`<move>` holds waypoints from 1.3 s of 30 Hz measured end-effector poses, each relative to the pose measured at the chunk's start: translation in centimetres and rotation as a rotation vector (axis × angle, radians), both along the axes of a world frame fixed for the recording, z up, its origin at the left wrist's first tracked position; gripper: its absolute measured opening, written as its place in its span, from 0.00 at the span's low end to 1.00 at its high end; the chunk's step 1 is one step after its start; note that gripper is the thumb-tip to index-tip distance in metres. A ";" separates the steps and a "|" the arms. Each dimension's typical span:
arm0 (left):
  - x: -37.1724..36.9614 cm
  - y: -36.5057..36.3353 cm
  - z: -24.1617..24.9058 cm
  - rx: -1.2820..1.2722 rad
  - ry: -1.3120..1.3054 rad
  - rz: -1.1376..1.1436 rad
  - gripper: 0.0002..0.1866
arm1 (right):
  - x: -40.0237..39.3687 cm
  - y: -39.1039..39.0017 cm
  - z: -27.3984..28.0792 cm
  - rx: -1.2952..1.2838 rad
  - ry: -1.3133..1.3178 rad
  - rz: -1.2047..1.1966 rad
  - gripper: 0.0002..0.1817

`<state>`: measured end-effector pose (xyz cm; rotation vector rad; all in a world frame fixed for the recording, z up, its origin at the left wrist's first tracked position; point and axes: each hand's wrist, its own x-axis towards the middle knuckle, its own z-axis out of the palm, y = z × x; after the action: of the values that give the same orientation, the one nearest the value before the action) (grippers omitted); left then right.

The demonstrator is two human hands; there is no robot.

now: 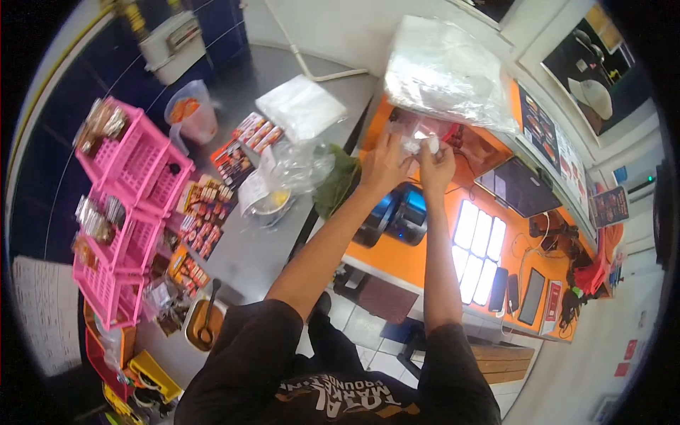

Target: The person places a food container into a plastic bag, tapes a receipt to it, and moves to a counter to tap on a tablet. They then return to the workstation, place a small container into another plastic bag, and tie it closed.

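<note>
Both arms reach forward over the orange counter. My left hand [384, 161] has its fingers closed at a clear plastic bag [409, 127]. Beside it, my right hand [435, 164] pinches a small white piece of plastic or paper [430, 144]; what it is exactly is too small to tell. Just beyond the hands lies a big stack of clear plastic bags [446, 71]. Two dark devices with blue lights [407, 212] stand beneath my forearms. To the left, a bowl in plastic wrap [270, 203] sits near a green cloth or bag [336, 182].
Pink stacked baskets [134, 159] stand at the left, with a plastic jug [195, 117] behind them. A metal tray with a ladle [204, 322] is at lower left. On the right are a monitor [518, 185], phones [499, 289] and cables.
</note>
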<state>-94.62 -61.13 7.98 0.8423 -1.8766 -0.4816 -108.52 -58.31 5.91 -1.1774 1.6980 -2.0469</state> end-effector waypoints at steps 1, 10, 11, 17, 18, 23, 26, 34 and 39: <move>-0.8 -0.5 -0.5 -0.019 -0.037 0.017 0.23 | -0.6 0.2 -0.4 0.050 0.061 -0.045 0.14; -3.0 -2.1 -2.6 -0.157 0.006 -0.013 0.12 | -2.2 2.1 2.3 -0.047 -0.233 -0.066 0.14; -3.0 -2.3 -3.0 -0.103 0.023 -0.032 0.12 | -2.2 2.3 2.4 -0.055 -0.250 -0.085 0.13; -3.2 -2.9 -3.5 -0.020 0.101 -0.153 0.13 | -2.8 2.1 2.5 -0.087 -0.347 -0.039 0.12; -3.2 -2.9 -3.4 -0.020 0.120 -0.176 0.13 | -2.9 2.0 2.5 -0.085 -0.369 -0.029 0.12; -3.4 -3.5 -4.2 0.537 0.322 -0.397 0.09 | -3.0 2.8 3.8 0.037 -0.485 -0.014 0.13; -2.7 -4.5 -4.0 0.695 0.362 -0.575 0.05 | -4.4 3.3 3.4 0.114 -0.561 0.184 0.12; -1.1 -5.4 -1.9 0.860 0.335 -0.681 0.13 | -4.1 4.5 4.0 0.140 -0.407 0.173 0.12; -0.8 -5.3 -1.4 0.874 0.259 -0.676 0.13 | -4.7 4.8 3.5 0.059 -0.448 0.125 0.12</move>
<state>-95.41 -66.45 6.57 0.5947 -1.6458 -1.8231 -113.21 -53.49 9.45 -0.7134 1.4189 -1.9812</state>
